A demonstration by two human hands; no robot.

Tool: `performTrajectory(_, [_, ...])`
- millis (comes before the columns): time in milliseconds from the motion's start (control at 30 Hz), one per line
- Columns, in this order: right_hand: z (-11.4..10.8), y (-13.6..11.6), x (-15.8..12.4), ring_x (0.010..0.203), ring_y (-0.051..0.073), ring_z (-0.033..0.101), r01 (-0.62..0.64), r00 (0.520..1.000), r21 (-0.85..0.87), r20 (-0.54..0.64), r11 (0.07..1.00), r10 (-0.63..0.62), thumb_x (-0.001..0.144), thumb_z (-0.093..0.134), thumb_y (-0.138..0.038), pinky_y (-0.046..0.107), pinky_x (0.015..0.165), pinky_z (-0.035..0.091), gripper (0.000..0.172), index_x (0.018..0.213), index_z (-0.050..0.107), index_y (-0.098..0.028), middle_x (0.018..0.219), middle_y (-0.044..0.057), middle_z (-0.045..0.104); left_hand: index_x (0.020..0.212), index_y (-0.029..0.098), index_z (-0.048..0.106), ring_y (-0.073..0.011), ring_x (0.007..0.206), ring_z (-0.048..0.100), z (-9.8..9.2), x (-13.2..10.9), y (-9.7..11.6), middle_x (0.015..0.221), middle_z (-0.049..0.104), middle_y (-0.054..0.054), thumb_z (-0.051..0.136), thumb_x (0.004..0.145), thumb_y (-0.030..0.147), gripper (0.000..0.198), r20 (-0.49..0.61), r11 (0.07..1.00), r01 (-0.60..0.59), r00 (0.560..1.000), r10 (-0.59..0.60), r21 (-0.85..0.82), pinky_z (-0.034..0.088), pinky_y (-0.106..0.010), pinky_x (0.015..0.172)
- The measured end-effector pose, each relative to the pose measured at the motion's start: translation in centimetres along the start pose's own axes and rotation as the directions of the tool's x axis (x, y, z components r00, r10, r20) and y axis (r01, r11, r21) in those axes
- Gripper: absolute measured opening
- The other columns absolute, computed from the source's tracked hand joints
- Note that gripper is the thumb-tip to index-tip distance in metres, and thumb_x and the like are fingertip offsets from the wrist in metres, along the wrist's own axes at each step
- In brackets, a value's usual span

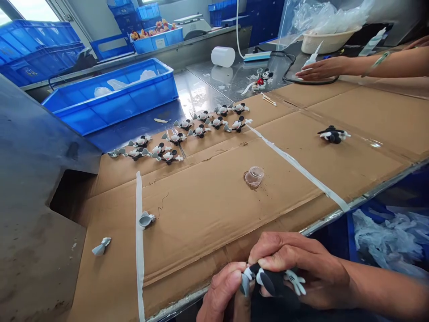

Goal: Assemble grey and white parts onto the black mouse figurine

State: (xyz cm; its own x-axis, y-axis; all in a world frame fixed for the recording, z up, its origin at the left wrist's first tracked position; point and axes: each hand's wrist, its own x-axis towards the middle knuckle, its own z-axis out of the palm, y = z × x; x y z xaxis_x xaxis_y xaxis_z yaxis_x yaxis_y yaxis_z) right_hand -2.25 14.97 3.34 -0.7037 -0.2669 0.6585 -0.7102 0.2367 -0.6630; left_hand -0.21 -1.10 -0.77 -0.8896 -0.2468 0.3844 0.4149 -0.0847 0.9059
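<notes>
Near the cardboard's front edge, my right hand point(304, 261) is closed round a black-and-white mouse figure point(268, 282) with a white gloved hand sticking out to the right. My left hand point(223, 290) pinches a small grey cone-shaped part point(245, 284) with a white piece on it, at the figure's left end. Both thumbs and forefingers press close together there; the exact joint is hidden by fingers. Left of my hands, a loose grey cone piece point(146, 219) lies by the tape, and another grey cone piece point(101, 246) lies farther left.
Several mouse figures point(169, 156) with grey cones stand in rows behind. A small clear cup point(254, 176) is mid-cardboard. One dark figure point(333, 134) lies right of the white tape point(298, 170). A co-worker's hand point(321, 68) holds a white bottle point(312, 57). A blue crate point(114, 100) stands back left.
</notes>
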Motion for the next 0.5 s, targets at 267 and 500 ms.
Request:
performTrajectory(267, [-0.17,0.12,-0.28,0.08,0.016,0.073,-0.026,0.999,-0.023,0.018,0.999,0.026,0.097,0.07,-0.013,0.024,0.071,0.061,0.025,0.121,0.061,-0.017,0.092,0.011,0.075,0.109,0.027,0.078,-0.0112,0.09,0.076,-0.06,-0.18,-0.3,0.101,0.081,0.003,0.077,0.092,0.032,0.017,0.0,1.0,-0.003,1.0,0.003,-0.011,0.058,-0.016,0.084])
performTrajectory(500, [-0.31,0.16,-0.44,0.083,0.017,0.074,-0.036,0.998,-0.018,0.044,0.999,0.036,0.097,0.07,-0.013,0.025,0.073,0.061,0.033,0.127,0.06,-0.019,0.095,0.011,0.075,0.108,0.027,0.078,-0.0109,0.088,0.076,-0.12,-0.1,-0.18,0.101,0.081,0.003,0.077,0.092,0.031,0.016,0.017,1.0,-0.008,1.0,0.008,0.01,0.057,-0.015,0.084])
